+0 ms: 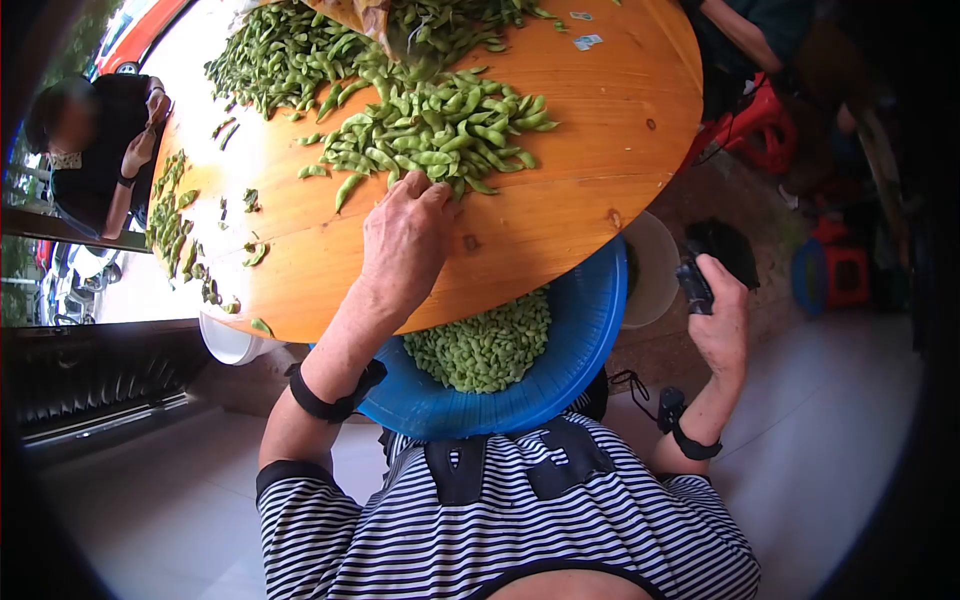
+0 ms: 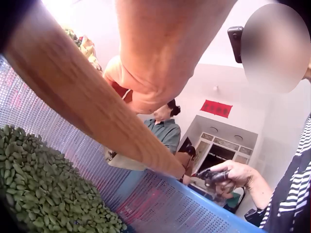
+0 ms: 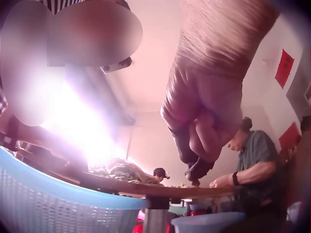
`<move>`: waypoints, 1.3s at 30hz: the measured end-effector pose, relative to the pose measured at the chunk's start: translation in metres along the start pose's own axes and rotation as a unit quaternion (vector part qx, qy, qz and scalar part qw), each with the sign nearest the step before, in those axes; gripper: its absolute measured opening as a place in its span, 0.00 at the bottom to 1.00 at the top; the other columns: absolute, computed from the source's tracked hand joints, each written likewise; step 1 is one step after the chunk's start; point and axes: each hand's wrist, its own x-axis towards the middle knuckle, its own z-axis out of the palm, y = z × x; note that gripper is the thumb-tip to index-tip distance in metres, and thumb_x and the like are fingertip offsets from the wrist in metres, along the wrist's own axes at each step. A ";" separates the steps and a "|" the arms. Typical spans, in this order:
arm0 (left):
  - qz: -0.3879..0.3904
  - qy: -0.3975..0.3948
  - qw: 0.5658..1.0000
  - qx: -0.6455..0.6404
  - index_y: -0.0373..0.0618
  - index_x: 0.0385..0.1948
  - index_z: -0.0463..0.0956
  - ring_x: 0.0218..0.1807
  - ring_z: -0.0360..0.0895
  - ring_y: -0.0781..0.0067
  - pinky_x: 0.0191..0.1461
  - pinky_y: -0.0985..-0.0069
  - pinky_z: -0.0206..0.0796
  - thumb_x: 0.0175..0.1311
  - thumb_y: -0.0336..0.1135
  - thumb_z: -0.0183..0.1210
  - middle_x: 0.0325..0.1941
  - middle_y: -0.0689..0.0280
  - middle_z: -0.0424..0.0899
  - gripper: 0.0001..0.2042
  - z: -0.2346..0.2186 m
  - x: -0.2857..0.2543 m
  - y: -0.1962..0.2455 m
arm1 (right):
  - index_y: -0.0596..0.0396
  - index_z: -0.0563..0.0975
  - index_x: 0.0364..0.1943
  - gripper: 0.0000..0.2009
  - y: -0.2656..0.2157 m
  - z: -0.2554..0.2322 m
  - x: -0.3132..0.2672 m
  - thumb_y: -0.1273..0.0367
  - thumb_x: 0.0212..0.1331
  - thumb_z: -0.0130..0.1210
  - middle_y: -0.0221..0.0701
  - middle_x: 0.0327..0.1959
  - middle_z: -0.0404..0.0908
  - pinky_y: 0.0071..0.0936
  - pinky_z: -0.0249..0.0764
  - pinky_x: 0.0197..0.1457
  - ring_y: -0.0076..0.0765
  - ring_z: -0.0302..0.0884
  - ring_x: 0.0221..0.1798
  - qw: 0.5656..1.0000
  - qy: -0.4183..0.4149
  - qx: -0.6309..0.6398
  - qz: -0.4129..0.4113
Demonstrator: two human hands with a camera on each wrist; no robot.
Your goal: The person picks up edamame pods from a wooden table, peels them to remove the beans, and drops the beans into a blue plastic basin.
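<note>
Here, left grip (image 1: 405,235) touching edamame pods (image 1: 440,130), right grip (image 1: 722,310) pinching scissors (image 1: 694,283).

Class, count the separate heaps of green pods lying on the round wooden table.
3: a big heap by the left hand, another at the far edge, a small one left; more may be hidden.

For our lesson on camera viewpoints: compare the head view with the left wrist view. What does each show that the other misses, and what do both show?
Only the head view shows the round wooden tabletop's surface, the heap of edamame pods on it, and the left hand resting at the heap's edge.

Only the left wrist view shows the table edge from below, the basket's mesh wall from inside, a red sign on the far wall and a doorway.

Both show the blue basket, the trimmed pods in it, and the right hand gripping dark scissors.
</note>
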 end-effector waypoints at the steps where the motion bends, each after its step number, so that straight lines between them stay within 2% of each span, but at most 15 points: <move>1: 0.003 0.000 1.000 0.001 0.40 0.33 0.80 0.31 0.77 0.59 0.38 0.66 0.69 0.54 0.25 0.60 0.30 0.60 0.78 0.06 -0.001 0.000 0.001 | 0.64 0.72 0.39 0.14 -0.006 0.008 0.002 0.84 0.44 0.49 0.45 0.32 0.74 0.31 0.70 0.39 0.55 0.75 0.36 1.000 0.006 0.013 -0.023; 4: -0.005 -0.005 0.999 -0.053 0.41 0.32 0.79 0.29 0.77 0.67 0.35 0.71 0.68 0.55 0.24 0.60 0.30 0.60 0.79 0.04 -0.012 -0.004 0.009 | 0.63 0.73 0.38 0.14 -0.033 0.035 0.009 0.83 0.43 0.50 0.43 0.31 0.74 0.31 0.70 0.38 0.45 0.77 0.34 0.988 -0.018 0.137 -0.073; 7: -0.159 -0.098 0.963 -0.193 0.41 0.31 0.77 0.27 0.74 0.80 0.32 0.79 0.66 0.57 0.24 0.61 0.27 0.66 0.79 0.03 -0.022 -0.016 0.021 | 0.65 0.76 0.39 0.16 -0.063 0.061 0.014 0.83 0.42 0.46 0.38 0.26 0.74 0.24 0.68 0.35 0.31 0.72 0.28 0.949 -0.102 0.299 -0.013; 10: -0.231 -0.153 0.825 -0.493 0.40 0.33 0.76 0.23 0.69 0.89 0.25 0.86 0.61 0.60 0.24 0.61 0.24 0.75 0.76 0.03 -0.023 -0.035 0.027 | 0.64 0.77 0.41 0.17 -0.084 0.073 0.020 0.82 0.45 0.45 0.31 0.23 0.73 0.18 0.65 0.30 0.22 0.69 0.25 0.915 -0.176 0.363 0.031; 12: -0.245 -0.132 0.796 -0.537 0.40 0.33 0.76 0.24 0.69 0.89 0.25 0.87 0.60 0.60 0.24 0.61 0.24 0.75 0.76 0.03 -0.022 -0.042 0.034 | 0.64 0.77 0.42 0.17 -0.088 0.082 0.021 0.83 0.47 0.44 0.24 0.21 0.70 0.14 0.60 0.24 0.15 0.64 0.22 0.815 -0.249 0.518 0.072; 13: -0.257 -0.111 0.766 -0.579 0.40 0.34 0.76 0.24 0.69 0.89 0.25 0.87 0.60 0.60 0.23 0.60 0.25 0.74 0.77 0.03 -0.021 -0.045 0.037 | 0.64 0.77 0.42 0.17 -0.088 0.086 0.020 0.83 0.47 0.44 0.24 0.21 0.70 0.14 0.60 0.24 0.15 0.64 0.22 0.815 -0.252 0.517 0.072; 15: -0.253 -0.095 0.766 -0.584 0.40 0.34 0.77 0.27 0.70 0.90 0.27 0.88 0.61 0.60 0.22 0.60 0.27 0.74 0.78 0.04 -0.018 -0.050 0.039 | 0.65 0.77 0.43 0.17 -0.087 0.090 0.018 0.82 0.48 0.43 0.21 0.21 0.67 0.11 0.56 0.19 0.12 0.59 0.19 0.726 -0.282 0.620 0.097; 21: -0.164 -0.047 0.880 -0.443 0.39 0.36 0.77 0.29 0.70 0.92 0.29 0.88 0.63 0.60 0.22 0.60 0.29 0.74 0.80 0.05 -0.009 -0.058 0.037 | 0.66 0.76 0.44 0.19 -0.095 0.092 0.014 0.81 0.48 0.40 0.20 0.20 0.66 0.12 0.54 0.18 0.11 0.58 0.19 0.761 -0.234 0.593 0.121; 23: -0.222 -0.060 0.781 -0.581 0.37 0.34 0.77 0.27 0.74 0.84 0.30 0.84 0.68 0.59 0.21 0.61 0.27 0.69 0.79 0.04 -0.017 -0.055 0.044 | 0.66 0.76 0.45 0.20 -0.084 0.097 0.014 0.82 0.48 0.40 0.20 0.20 0.66 0.12 0.54 0.19 0.11 0.58 0.19 0.753 -0.243 0.605 0.090; 24: -0.222 -0.060 0.780 -0.581 0.37 0.34 0.77 0.27 0.74 0.84 0.30 0.84 0.68 0.59 0.21 0.61 0.27 0.69 0.79 0.04 -0.018 -0.055 0.041 | 0.65 0.77 0.47 0.21 -0.080 0.099 0.014 0.82 0.47 0.40 0.20 0.21 0.67 0.12 0.55 0.19 0.12 0.59 0.19 0.744 -0.253 0.616 0.058; 26: -0.296 -0.174 0.534 -0.773 0.38 0.35 0.78 0.25 0.75 0.80 0.26 0.84 0.65 0.59 0.23 0.61 0.26 0.67 0.79 0.05 -0.020 -0.055 0.028 | 0.64 0.77 0.47 0.21 -0.083 0.097 0.014 0.82 0.48 0.40 0.20 0.21 0.68 0.12 0.55 0.19 0.11 0.59 0.20 0.752 -0.256 0.604 0.071; 27: -0.221 -0.217 0.439 -0.843 0.39 0.35 0.78 0.25 0.75 0.79 0.24 0.85 0.63 0.59 0.24 0.61 0.26 0.66 0.79 0.05 -0.015 -0.057 0.024 | 0.63 0.77 0.48 0.21 -0.086 0.097 0.014 0.81 0.48 0.41 0.20 0.22 0.69 0.12 0.56 0.20 0.11 0.60 0.20 0.758 -0.259 0.592 0.085; 30: -0.233 -0.272 0.536 -0.765 0.38 0.35 0.77 0.24 0.74 0.81 0.23 0.84 0.64 0.61 0.26 0.61 0.27 0.65 0.81 0.04 -0.033 -0.059 0.072 | 0.62 0.77 0.49 0.21 -0.089 0.117 0.012 0.80 0.50 0.41 0.20 0.22 0.72 0.12 0.57 0.20 0.10 0.63 0.20 0.791 -0.204 0.573 -0.063; 34: -0.281 -0.123 0.555 -0.773 0.40 0.35 0.76 0.24 0.74 0.78 0.21 0.84 0.62 0.60 0.25 0.61 0.27 0.64 0.79 0.05 -0.024 -0.053 0.054 | 0.62 0.77 0.44 0.16 -0.084 0.089 0.012 0.79 0.53 0.42 0.19 0.18 0.68 0.11 0.55 0.19 0.10 0.60 0.18 0.805 -0.202 0.552 0.083; 39: -0.277 -0.085 0.590 -0.754 0.42 0.33 0.74 0.24 0.74 0.78 0.23 0.84 0.61 0.61 0.26 0.60 0.27 0.63 0.79 0.04 -0.013 -0.052 0.056 | 0.65 0.76 0.41 0.15 -0.088 0.072 0.008 0.81 0.55 0.37 0.20 0.17 0.64 0.13 0.53 0.18 0.12 0.56 0.17 0.745 -0.229 0.621 0.084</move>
